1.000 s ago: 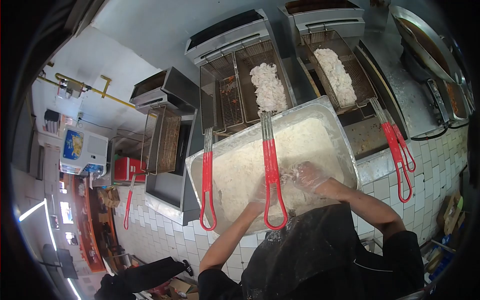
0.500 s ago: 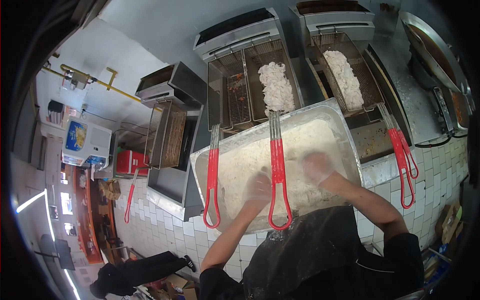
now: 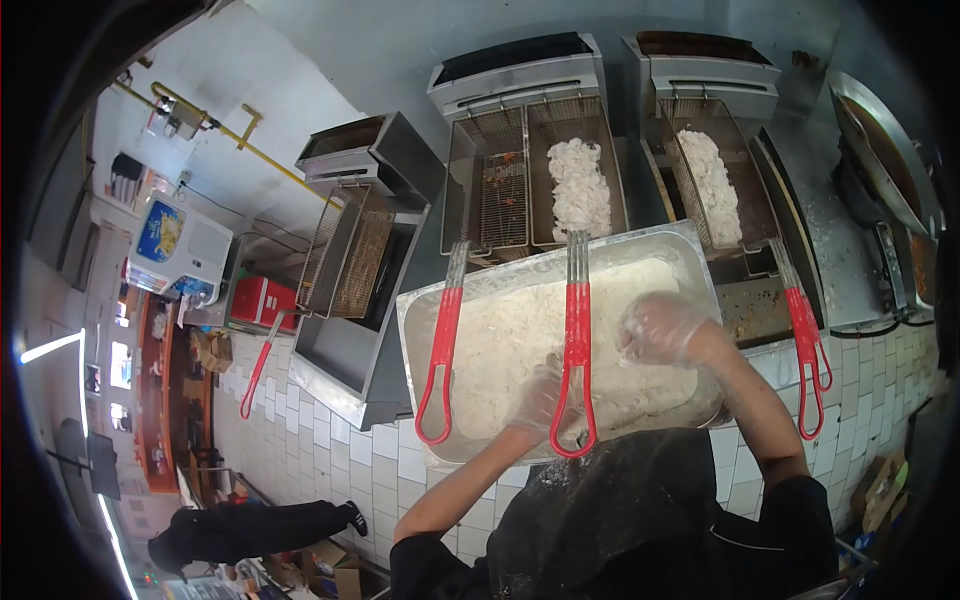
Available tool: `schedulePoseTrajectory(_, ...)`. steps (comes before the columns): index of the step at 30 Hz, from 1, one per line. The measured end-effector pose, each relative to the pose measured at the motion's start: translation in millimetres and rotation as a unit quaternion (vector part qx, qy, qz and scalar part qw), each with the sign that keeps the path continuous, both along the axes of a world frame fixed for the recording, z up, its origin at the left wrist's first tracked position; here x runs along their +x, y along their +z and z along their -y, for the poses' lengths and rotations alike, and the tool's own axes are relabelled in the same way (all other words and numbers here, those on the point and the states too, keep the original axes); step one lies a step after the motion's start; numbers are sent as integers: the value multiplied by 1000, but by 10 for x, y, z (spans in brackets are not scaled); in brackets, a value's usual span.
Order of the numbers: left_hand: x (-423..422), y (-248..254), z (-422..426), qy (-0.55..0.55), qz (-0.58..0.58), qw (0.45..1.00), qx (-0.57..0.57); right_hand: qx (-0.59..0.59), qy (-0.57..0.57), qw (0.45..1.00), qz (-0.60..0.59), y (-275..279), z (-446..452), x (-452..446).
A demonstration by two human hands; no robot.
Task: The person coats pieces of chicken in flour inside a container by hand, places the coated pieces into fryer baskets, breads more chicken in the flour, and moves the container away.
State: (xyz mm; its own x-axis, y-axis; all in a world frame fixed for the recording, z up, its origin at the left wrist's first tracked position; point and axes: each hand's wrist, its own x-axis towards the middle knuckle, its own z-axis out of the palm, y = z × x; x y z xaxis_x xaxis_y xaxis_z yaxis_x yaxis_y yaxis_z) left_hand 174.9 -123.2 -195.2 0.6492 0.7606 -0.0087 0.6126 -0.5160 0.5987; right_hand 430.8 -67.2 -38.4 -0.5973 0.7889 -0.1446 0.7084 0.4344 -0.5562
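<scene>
A metal pan (image 3: 407,345) holds pale flour (image 3: 500,350). Above the flour at the right is my right hand (image 3: 668,328), in a clear plastic glove. Its fingers curl inward, and anything inside them is hidden. My left hand (image 3: 545,398), gloved too, is low in the flour. A red basket handle (image 3: 578,325) crosses in front of it, hiding part of its fingers. Another red handle (image 3: 447,335) hangs over the pan's left side. White coated pieces (image 3: 580,190) fill part of the fryer basket (image 3: 540,125) behind the pan.
An adjoining basket (image 3: 485,140) contains only small crumbs. Farther right, another basket (image 3: 745,170) carries white coated pieces (image 3: 710,185). A fryer with a basket (image 3: 345,255) stands at left; a large metal pan (image 3: 880,150) is at far right. A person (image 3: 260,530) is at lower left.
My right hand has risen a little out of the flour and curled its fingers. The left hand has shifted lower and right, partly behind the handle. The whole view has tilted slightly.
</scene>
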Motion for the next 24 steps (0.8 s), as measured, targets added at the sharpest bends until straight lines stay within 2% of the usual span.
schedulePoseTrajectory(1, 102, 166, 24, 6, -43, 998, 52, 19, -30, 999, 22, 174, -54, 36)
schedulePoseTrajectory(4, 397, 351, 133, -27, -116, 992, 33, 53, -112, 990, 66, 652, -261, 65)
schedulePoseTrajectory(8, 461, 26, 133, -48, -23, 995, -84, 38, -274, 960, 48, 993, -676, -92)
schedulePoseTrajectory(11, 380, -263, 30, -29, 63, 980, -185, 204, -284, 935, -62, 687, -964, 33)
schedulePoseTrajectory(12, 343, -372, -29, -19, 86, 973, -215, 333, -259, 906, -23, 519, -1044, 137)
schedulePoseTrajectory(15, 229, -710, -233, 3, 141, 949, -282, 254, -285, 922, -67, 611, -831, 145)
schedulePoseTrajectory(16, 168, -619, -357, 0, 172, 950, -260, 203, -290, 934, -54, 665, -710, 104)
schedulePoseTrajectory(17, 108, -522, -481, -4, 203, 950, -236, 187, -246, 951, -19, 574, -643, 115)
schedulePoseTrajectory(18, 64, -366, -692, -55, 176, 973, -136, 169, -200, 965, 16, 451, -584, 154)
schedulePoseTrajectory(19, 57, 20, -767, -9, 167, 977, -134, 150, -152, 976, 50, 321, -540, 180)
schedulePoseTrajectory(20, 65, 402, -799, 37, 156, 979, -129, 58, -156, 975, 147, 135, -545, 163)
schedulePoseTrajectory(22, 14, 559, -875, 58, 205, 977, -19, 79, -102, 986, 104, -357, -372, 163)
schedulePoseTrajectory(24, -71, 698, -842, 131, 65, 989, -25, -68, -164, 969, 172, -547, -155, -21)
